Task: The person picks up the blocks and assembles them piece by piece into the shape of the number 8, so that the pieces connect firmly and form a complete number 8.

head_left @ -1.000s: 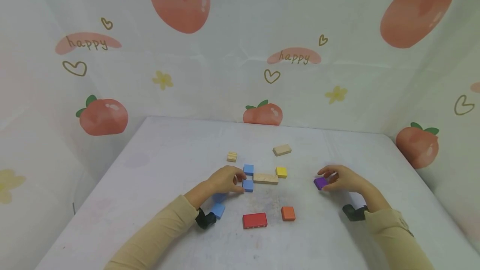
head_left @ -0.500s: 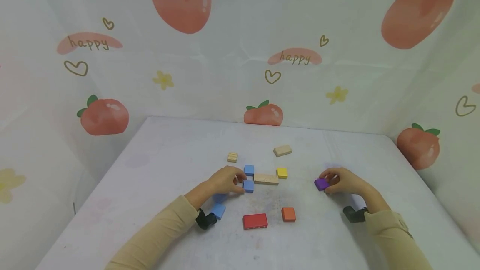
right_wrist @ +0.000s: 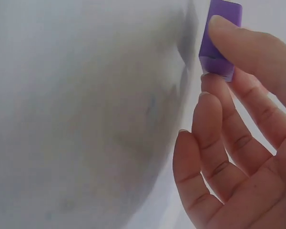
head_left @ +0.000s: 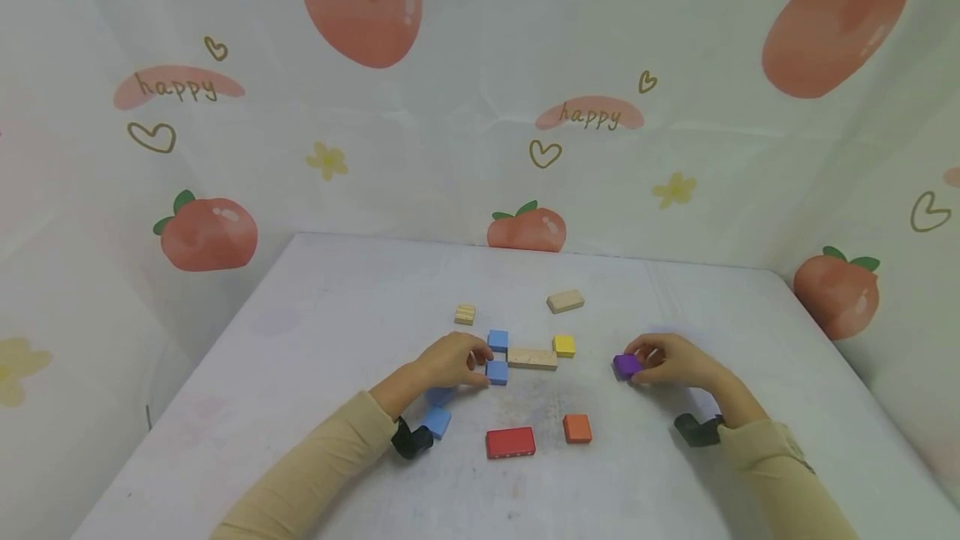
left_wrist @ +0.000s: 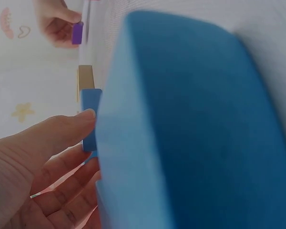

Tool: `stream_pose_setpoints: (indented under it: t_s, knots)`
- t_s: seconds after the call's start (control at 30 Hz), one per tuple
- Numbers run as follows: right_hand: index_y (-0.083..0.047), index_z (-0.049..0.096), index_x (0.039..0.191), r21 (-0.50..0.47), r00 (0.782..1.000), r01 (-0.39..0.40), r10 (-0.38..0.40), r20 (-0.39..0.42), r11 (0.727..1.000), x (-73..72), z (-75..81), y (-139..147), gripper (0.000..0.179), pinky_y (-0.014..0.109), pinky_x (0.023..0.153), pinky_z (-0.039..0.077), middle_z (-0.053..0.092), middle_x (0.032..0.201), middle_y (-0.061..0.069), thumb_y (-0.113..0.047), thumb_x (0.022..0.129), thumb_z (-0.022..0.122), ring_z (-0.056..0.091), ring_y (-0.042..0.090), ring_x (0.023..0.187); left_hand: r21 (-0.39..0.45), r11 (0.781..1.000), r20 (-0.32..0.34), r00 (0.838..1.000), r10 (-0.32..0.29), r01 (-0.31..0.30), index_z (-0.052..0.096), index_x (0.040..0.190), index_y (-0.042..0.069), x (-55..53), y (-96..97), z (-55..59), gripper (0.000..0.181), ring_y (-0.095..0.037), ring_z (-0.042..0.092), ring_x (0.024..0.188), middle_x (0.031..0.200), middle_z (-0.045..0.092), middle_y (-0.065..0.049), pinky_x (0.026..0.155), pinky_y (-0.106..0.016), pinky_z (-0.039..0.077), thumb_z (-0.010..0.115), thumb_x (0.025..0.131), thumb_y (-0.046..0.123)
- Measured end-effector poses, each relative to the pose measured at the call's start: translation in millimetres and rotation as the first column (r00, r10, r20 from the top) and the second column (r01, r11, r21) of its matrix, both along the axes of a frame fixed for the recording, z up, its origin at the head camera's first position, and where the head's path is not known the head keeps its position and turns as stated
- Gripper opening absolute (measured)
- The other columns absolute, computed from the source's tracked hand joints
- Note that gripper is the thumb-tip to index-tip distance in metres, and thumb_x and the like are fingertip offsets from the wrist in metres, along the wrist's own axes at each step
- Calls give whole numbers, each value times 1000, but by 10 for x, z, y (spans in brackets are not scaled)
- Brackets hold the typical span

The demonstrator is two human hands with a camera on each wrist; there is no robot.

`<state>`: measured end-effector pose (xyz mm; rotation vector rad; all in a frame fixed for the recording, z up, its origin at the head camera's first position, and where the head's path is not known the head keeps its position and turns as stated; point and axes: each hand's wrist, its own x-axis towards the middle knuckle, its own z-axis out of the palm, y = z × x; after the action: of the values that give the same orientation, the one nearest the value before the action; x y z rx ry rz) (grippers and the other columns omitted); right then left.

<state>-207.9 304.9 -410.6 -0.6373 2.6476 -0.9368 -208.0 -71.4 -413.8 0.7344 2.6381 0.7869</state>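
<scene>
In the head view my right hand pinches a purple block between thumb and fingers. The right wrist view shows that purple block under the thumb, with the other fingers curled below it. My left hand holds a small blue block, thumb on one side and fingers on the other. This blue block lies at the thumb tip in the left wrist view. Directly behind it is a second blue block. A long plain wooden block runs rightward from the pair, with a yellow block at its far right corner.
Nearer me lie a red block and an orange block. More blue blocks sit under my left wrist, one looming large in the left wrist view. A striped block and a plain wooden block are farther back.
My right hand has closed its fingers on the purple block and brought it a little to the left. The left hand stays on the blue block.
</scene>
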Motion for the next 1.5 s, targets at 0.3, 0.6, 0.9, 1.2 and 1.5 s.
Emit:
stream_pose_setpoints:
  t_s: [0.3, 0.6, 0.9, 1.2, 1.5]
  knots:
    - [-4, 63, 102, 21, 1000, -5, 5, 10, 1000, 18, 18, -266, 34, 20, 66, 46, 61, 87, 4, -21, 75, 76, 52, 5, 72, -6, 1000, 4, 1000, 7, -7, 66, 107, 8, 0, 3, -4, 32, -12, 52, 80, 95, 65, -2, 71, -26, 46, 75, 78, 19]
    - [-7, 64, 101, 27, 1000, -12, 12, 23, 1000, 48, 8, -510, 34, 20, 65, 44, 61, 87, 3, -23, 75, 77, 51, 9, 74, 7, 1000, 2, 1000, 3, -4, 66, 107, 8, -2, 0, -5, 32, -11, 53, 80, 96, 66, -2, 71, -26, 46, 75, 78, 19]
    - [-6, 63, 101, 15, 999, -36, 36, 17, 999, 72, -26, -655, 32, 20, 64, 44, 60, 84, 3, -22, 76, 76, 50, 10, 73, 2, 1000, 5, 1000, 8, -8, 66, 106, 8, 5, 5, 10, 32, -12, 53, 80, 95, 65, -2, 71, -26, 46, 75, 77, 19]
    - [-6, 62, 99, 13, 998, -44, 43, 41, 999, 83, -44, -750, 32, 20, 64, 45, 61, 82, 2, -21, 75, 77, 52, 9, 72, 12, 1000, -8, 1000, -4, 4, 66, 105, 7, 16, -2, 25, 32, -11, 52, 78, 94, 66, -2, 69, -25, 45, 75, 77, 18]
    - [-6, 62, 97, 27, 998, -61, 61, 17, 998, 73, -54, -790, 30, 19, 65, 45, 60, 81, 2, -21, 75, 76, 51, 7, 71, 12, 1000, -1, 1000, 1, -1, 67, 105, 7, 10, -1, 20, 31, -11, 52, 78, 94, 66, -2, 69, -24, 45, 75, 77, 19]
